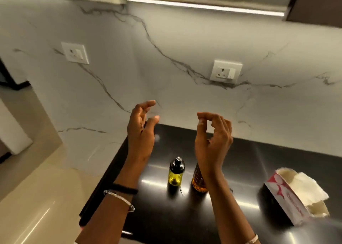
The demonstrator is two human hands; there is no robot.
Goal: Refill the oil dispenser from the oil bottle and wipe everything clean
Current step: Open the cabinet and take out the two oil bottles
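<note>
— What's on the counter (248, 162)?
— Lower centre: oil dispenser (176, 171), with the oil bottle (199, 181) just right of it, half hidden by the right wrist. Tissue box (288, 197) at lower right.
— Hands?
— Left hand (142, 129) and right hand (212, 138) are raised, fingers loosely curled, empty.

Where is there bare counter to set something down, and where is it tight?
Bare counter lies between the oil bottle and the tissue box, behind the oil dispenser toward the wall, and in front of both. It is tight in the narrow gap between dispenser and bottle.
</note>
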